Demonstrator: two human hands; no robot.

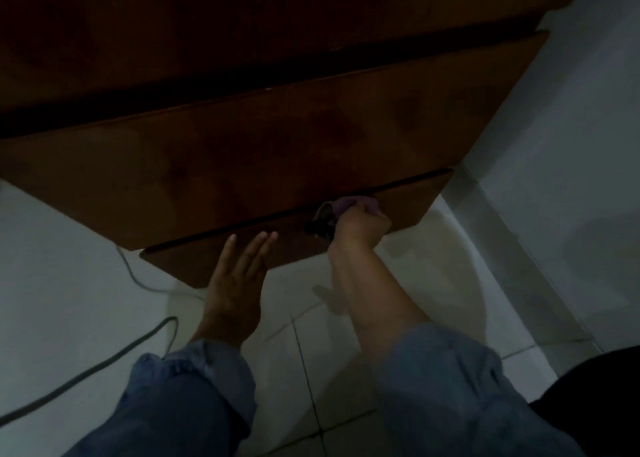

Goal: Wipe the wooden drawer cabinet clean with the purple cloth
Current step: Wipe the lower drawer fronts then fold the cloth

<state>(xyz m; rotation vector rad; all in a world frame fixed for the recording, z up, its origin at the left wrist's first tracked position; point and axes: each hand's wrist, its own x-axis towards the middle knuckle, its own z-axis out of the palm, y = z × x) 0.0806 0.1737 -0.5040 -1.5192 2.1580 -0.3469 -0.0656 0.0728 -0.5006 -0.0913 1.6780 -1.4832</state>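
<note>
Wiping low: right hand (360,224) fisted around cloth (349,204), pressing it on bottom drawer (408,204) beside its dark knob (313,229). Left hand (239,276) flat, fingers together, likely bracing the drawer front.

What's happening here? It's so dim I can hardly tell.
A person is wiping a wooden cabinet low down near the tiled floor. The right hand presses a bunched purple cloth against the bottom drawer, beside its dark knob. The left hand rests flat and open on that drawer.
</note>
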